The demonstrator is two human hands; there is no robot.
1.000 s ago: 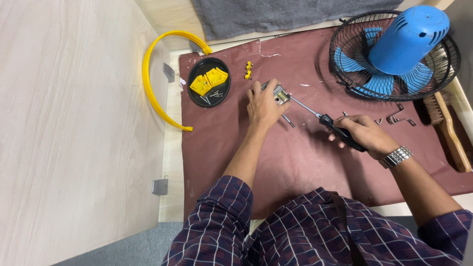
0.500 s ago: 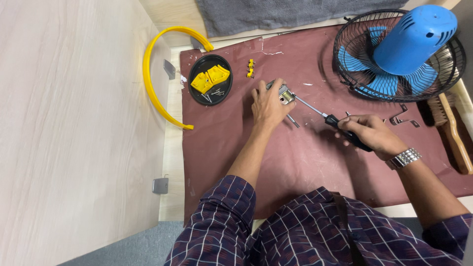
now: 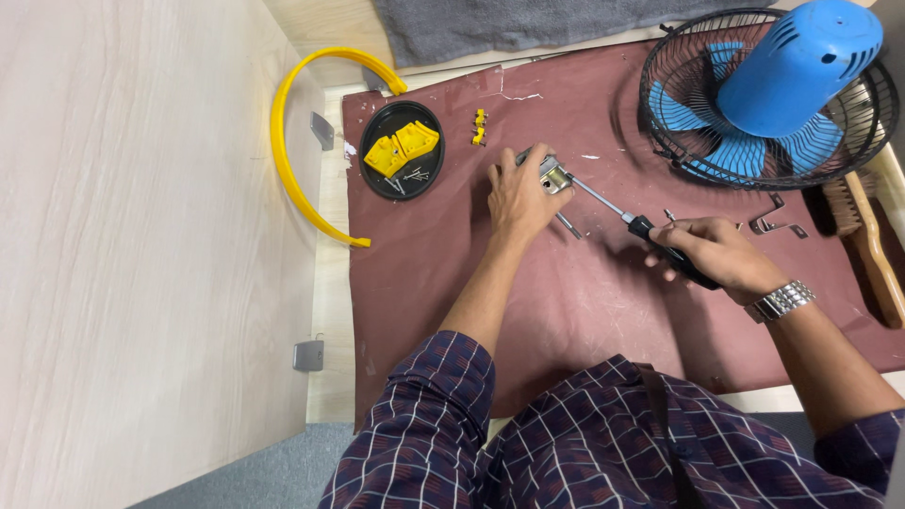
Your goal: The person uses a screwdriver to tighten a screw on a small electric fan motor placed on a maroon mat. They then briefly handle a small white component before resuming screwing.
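- A maroon mat (image 3: 584, 292) covers the bench beside a pale wood panel (image 3: 132, 264).
- The left hand (image 3: 520, 196) has its fingers curled round a small metal part (image 3: 550, 174) mid-mat.
- The right hand (image 3: 721, 254) is closed on a screwdriver (image 3: 627, 219), tip at the part.
- A blue fan (image 3: 768, 94) lies at the far right, and a black dish (image 3: 403, 163) holds yellow clips.

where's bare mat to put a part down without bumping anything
Bare maroon mat lies below the black dish, left of the left hand. More lies between both forearms. Crowded: around the metal part, screwdriver in the right hand, the blue fan, bracket and brush.
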